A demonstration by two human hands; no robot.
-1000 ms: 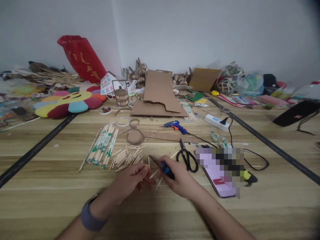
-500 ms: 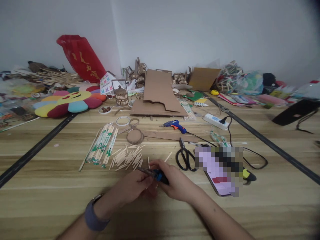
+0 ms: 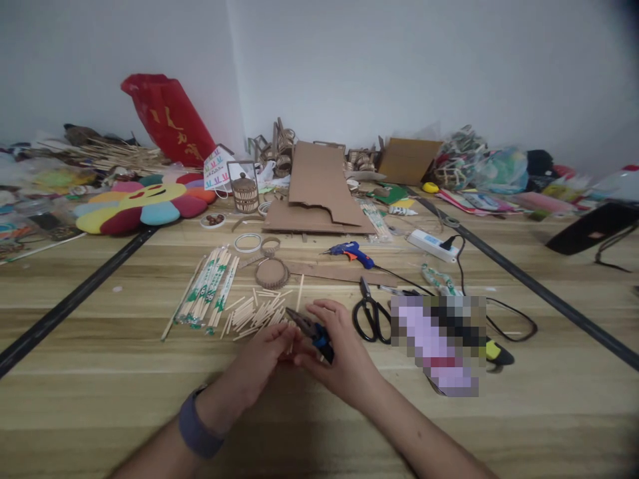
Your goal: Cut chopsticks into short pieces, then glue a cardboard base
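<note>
Blue-and-black pliers point(image 3: 314, 334) sit in the right hand point(image 3: 343, 347), tips now directed forward, just beyond the left fingertips; half a second ago they lay more sideways across the left hand point(image 3: 257, 362). The right hand has loosened: its fingers are partly spread, with the handles retained against the palm and the thumb extended toward the left hand. The left thumb and fingers are pinched together, apparently on a short stick point(image 3: 291, 344), mostly hidden and located just below the plier tips. One long stick point(image 3: 300, 293) now shows past the tips; whether it rests on the table cannot be told. The changed grip suggests an interval of repositioning rather than a full squeeze. Unchanged: the pile of short sticks point(image 3: 258, 314) beyond the left hand, the wrapped sticks point(image 3: 208, 287) left of it, and the scissors point(image 3: 371, 318) beside the right hand.
</note>
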